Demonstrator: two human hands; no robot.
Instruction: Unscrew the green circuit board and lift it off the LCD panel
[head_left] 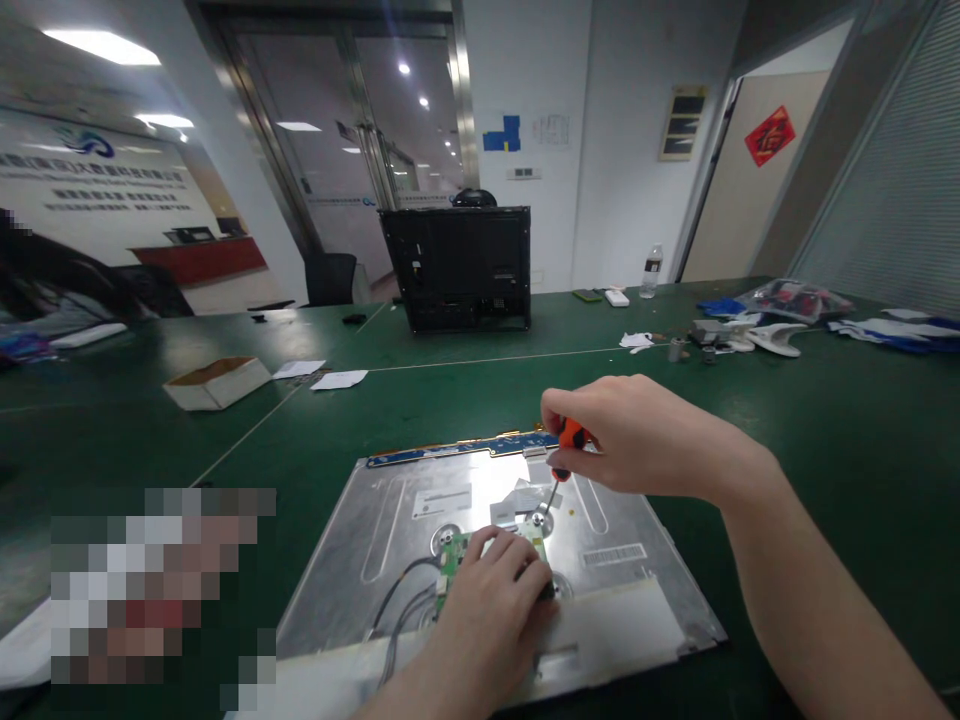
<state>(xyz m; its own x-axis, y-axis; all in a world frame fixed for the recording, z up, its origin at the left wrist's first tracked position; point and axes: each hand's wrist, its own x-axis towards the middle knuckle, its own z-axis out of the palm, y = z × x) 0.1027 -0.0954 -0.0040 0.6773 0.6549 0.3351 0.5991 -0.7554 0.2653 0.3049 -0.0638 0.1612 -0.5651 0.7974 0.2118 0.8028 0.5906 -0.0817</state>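
Beneath my left hand (499, 590), fingers loosely extended, lies the green board (451, 553); near its far corner my right hand (611, 435) grips a screwdriver (572, 434).

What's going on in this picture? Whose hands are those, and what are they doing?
There's no robot here, just one person's bare hands, seen from a camera worn on that person's head. The right hand holds an orange-handled screwdriver, pointing down near the corner of a green circuit board. The left hand rests on that board. Underneath is a big silvery metal panel, lying on a green table. Farther back stands a black monitor casing.
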